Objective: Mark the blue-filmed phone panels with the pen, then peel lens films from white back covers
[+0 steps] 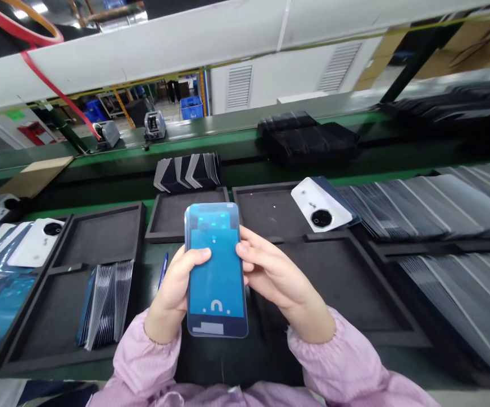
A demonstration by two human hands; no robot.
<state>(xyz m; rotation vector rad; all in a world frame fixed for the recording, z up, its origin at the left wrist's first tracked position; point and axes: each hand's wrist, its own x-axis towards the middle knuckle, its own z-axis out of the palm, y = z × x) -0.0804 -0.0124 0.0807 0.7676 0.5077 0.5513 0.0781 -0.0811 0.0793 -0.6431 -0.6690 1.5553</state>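
Observation:
A phone back panel with a blue film face and a dark lower strip is held upright in front of me. A second edge shows behind its upper left side, so at least two panels seem to lie together. My left hand grips the left side, its thumb flat on the blue face. My right hand pinches the right edge with thumb and fingers; some fingertips are hidden behind. Beyond the panel, a white phone back panel with a round black camera area lies tilted on a black foam tray.
Rows of grey panels stand in trays on the right. More panels lean in a left tray, near white ones. A blue pen lies beside my left hand. Black trays and tape dispensers stand at the back.

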